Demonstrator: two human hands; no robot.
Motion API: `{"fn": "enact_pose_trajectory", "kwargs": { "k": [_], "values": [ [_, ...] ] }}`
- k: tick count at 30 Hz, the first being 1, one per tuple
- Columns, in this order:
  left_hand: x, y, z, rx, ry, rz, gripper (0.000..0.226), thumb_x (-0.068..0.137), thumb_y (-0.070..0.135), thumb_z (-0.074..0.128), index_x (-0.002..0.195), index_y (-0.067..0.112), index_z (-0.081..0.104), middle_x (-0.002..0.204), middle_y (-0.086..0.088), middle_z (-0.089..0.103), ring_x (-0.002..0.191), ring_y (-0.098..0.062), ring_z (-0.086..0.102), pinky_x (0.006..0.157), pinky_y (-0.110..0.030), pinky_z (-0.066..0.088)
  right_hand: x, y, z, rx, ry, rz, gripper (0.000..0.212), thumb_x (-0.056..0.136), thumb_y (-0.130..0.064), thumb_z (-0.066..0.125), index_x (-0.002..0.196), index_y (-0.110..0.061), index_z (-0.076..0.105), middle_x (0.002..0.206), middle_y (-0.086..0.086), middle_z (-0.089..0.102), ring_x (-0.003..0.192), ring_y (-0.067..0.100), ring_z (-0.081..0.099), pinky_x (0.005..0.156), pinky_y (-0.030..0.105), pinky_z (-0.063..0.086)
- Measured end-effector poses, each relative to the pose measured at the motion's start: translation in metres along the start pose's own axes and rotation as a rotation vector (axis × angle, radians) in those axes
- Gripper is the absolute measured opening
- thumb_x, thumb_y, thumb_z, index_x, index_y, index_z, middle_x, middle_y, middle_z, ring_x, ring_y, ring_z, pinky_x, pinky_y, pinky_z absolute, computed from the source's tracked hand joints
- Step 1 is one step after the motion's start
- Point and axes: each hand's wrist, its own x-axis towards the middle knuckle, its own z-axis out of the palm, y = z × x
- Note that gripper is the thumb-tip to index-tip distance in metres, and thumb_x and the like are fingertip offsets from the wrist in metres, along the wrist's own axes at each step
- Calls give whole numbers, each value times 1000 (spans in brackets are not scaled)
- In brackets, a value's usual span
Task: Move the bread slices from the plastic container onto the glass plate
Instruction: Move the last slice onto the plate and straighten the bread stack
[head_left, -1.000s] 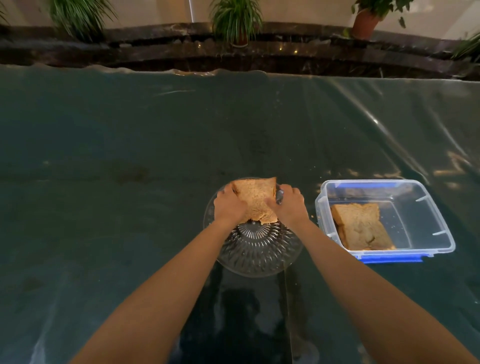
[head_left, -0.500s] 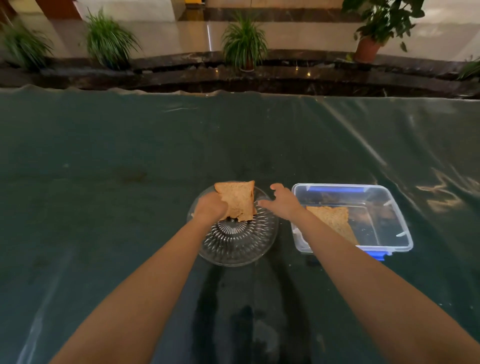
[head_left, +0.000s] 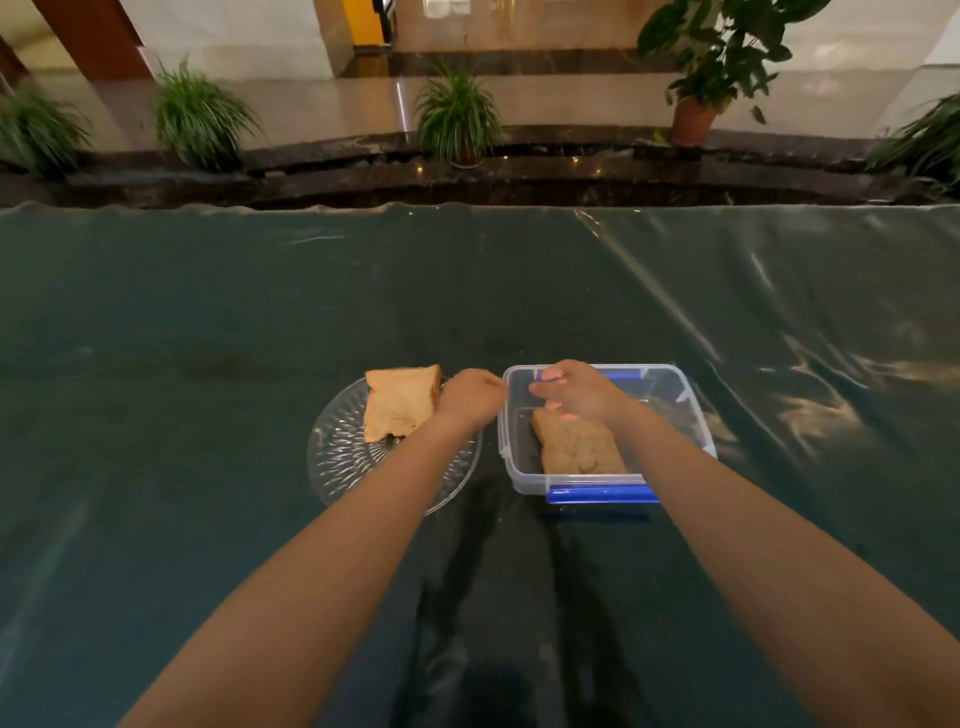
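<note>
A brown bread slice (head_left: 400, 401) lies on the far part of the ribbed glass plate (head_left: 343, 457), with nothing holding it. To the right stands a clear plastic container (head_left: 680, 410) with blue clips, and another bread slice (head_left: 576, 447) lies flat inside it. My left hand (head_left: 470, 397) hovers over the plate's right edge, fingers loosely curled and empty, just left of the container's wall. My right hand (head_left: 579, 389) is over the container, fingers bent down above the far end of the slice inside; whether it touches the bread I cannot tell.
The table is covered by a dark green glossy plastic sheet (head_left: 208, 364). Beyond its far edge runs a dark stone ledge with potted plants (head_left: 457, 117).
Both hands have let go of the slice on the plate. They moved right; my right hand went from the plate's rim to above the slice in the container.
</note>
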Motion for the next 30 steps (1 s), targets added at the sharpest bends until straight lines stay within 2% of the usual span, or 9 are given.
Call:
{"fn": "enact_pose_trajectory", "kwargs": {
  "k": [3,5,8,10,13,17,23,27,30],
  "values": [
    [0,17,23,-87,-64,-16,33,92,14,49,114,4,71,124,-14,67,116,-29,61,99,-37,50,-2,20,-18,27,7,56,34,89,-30,57,112,-5,60,106,16,63,106,33,61,97,46,49],
    [3,22,39,-108,-96,-34,30,93,12,47,104,3,73,117,-13,69,113,-28,60,96,-35,50,-2,34,-28,21,1,96,35,90,-27,54,109,2,62,106,24,65,106,36,61,98,49,48],
    [5,22,57,-149,-138,-90,30,94,9,45,74,17,65,86,-2,60,92,-17,54,66,-23,44,-2,57,-38,1,2,150,28,89,-24,56,101,0,64,108,21,66,105,34,62,97,48,49],
    [7,22,68,-164,-159,-150,25,95,9,42,91,11,67,86,-2,56,82,-14,52,60,-20,40,1,73,-41,25,14,192,15,91,-20,54,94,-7,60,103,17,64,102,32,62,98,45,49],
    [13,22,81,-248,-193,-252,26,96,7,41,114,5,60,100,-8,56,98,-23,57,79,-30,48,8,91,-41,81,18,275,13,94,-18,48,93,-8,57,97,13,59,91,26,59,87,36,51],
    [17,24,93,-377,-246,-363,22,98,10,42,80,20,50,108,-11,57,114,-31,58,103,-46,48,20,102,-35,104,-26,353,21,94,-19,49,100,-3,61,100,15,63,91,25,62,84,33,52],
    [28,18,111,-353,-231,-425,13,99,16,40,92,18,51,131,-15,57,122,-34,54,106,-47,45,27,105,-26,204,-82,424,26,92,-20,52,112,-4,58,117,17,64,107,32,62,97,45,51],
    [35,13,116,-343,-207,-448,18,99,18,40,83,19,48,123,-15,58,119,-33,56,105,-47,46,30,109,-24,247,-90,454,28,90,-19,56,114,-5,57,119,17,63,110,32,61,98,44,50],
    [37,7,120,-314,-149,-454,28,99,17,39,72,20,43,105,-12,55,98,-26,58,100,-41,50,32,112,-24,296,-74,480,27,89,-17,57,114,-5,56,120,16,62,110,32,60,93,39,51]
  ]
}}
